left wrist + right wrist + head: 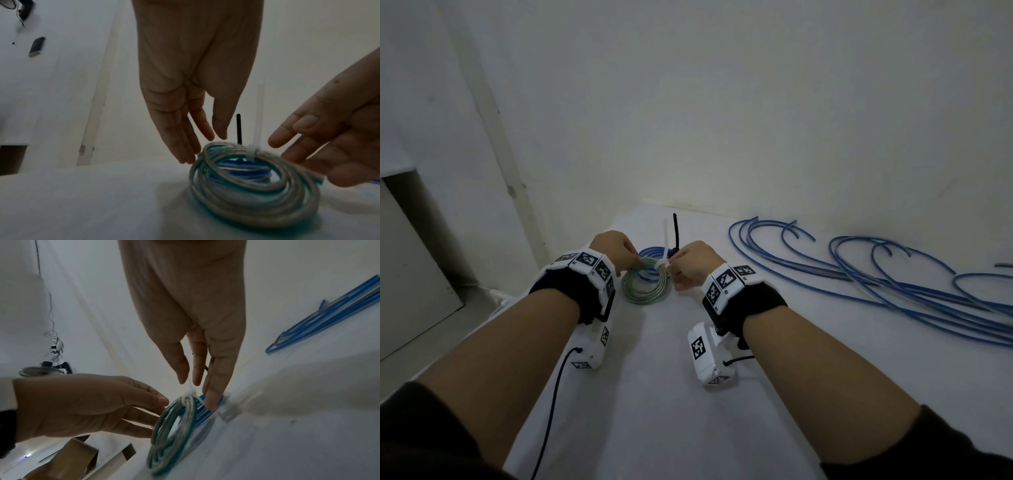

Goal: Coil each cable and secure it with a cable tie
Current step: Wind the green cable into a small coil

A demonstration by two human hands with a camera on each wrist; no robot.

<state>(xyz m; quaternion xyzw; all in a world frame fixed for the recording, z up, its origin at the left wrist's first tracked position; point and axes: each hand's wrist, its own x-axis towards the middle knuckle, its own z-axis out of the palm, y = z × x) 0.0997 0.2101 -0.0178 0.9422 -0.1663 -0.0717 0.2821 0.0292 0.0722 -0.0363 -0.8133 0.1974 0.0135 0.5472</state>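
A person's two hands meet over a round coil of cable on a white table (661, 394). The green and clear coil (645, 284) lies flat on the table. A white cable tie (665, 250) is wrapped around the far side of the coil, and its long tail sticks straight up between the two hands.

The left hand (616, 251) is at the left edge of the coil. In the left wrist view, its fingers (185, 146) are straight and point down, and the tips just touch the coil's rim. They are not curled around anything.

The right hand (693, 262) is at the right side of the coil, close to the tie. In the right wrist view, its fingers (213, 386) are straight too, and the longest one reaches down to the cables beside the tie. It is hard to tell if the thumb and first finger are pinching the tie's head.

Just past the fingertips lies a blue coil (654, 255), partly under the green one. A black cable tie (676, 233) stands up from it, right beside the white tail.

Well off to the right of the right hand, loose blue cables (876, 274) lie in big curves on the table.

Both wrists wear black straps with white blocks (594, 263) that have black and white square patterns on them. No words can be read anywhere.
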